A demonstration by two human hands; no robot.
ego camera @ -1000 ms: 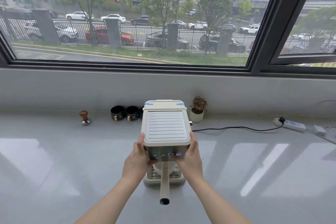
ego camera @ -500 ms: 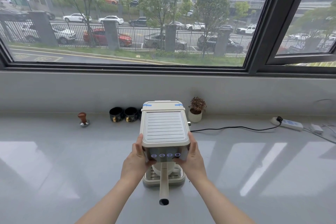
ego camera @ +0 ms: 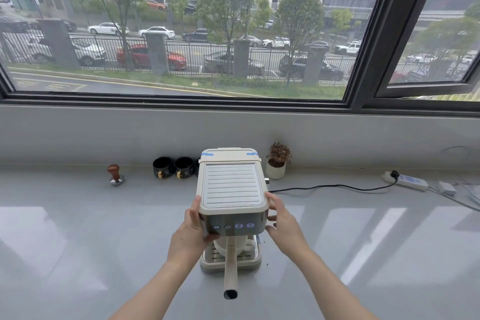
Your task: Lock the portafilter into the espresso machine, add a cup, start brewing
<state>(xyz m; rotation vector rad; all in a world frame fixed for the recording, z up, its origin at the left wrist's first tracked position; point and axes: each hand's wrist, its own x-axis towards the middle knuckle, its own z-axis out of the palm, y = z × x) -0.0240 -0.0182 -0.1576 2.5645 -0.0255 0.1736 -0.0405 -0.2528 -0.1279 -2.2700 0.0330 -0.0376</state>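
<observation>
A cream espresso machine [ego camera: 231, 187] stands on the grey counter [ego camera: 78, 228], its front facing me. The portafilter's long cream handle [ego camera: 230, 267] sticks straight out toward me from under the machine's head. A white cup [ego camera: 228, 245] sits on the drip tray [ego camera: 249, 264] beneath it. Two of the front buttons [ego camera: 244, 225] glow blue. My left hand [ego camera: 191, 228] grips the machine's left front corner, thumb under the button panel. My right hand [ego camera: 281, 218] is beside the right front corner, fingers spread and just off the housing.
Two black cups [ego camera: 172, 167] and a wooden-topped tamper [ego camera: 115, 174] stand at the back left by the wall. A small potted plant [ego camera: 276, 161] sits right of the machine. A black cord [ego camera: 332, 186] runs to a power strip [ego camera: 407, 180] at the right.
My right hand has come off the front buttons and moved out to the machine's right side, fingers spreading. The left hand still holds the left corner.
</observation>
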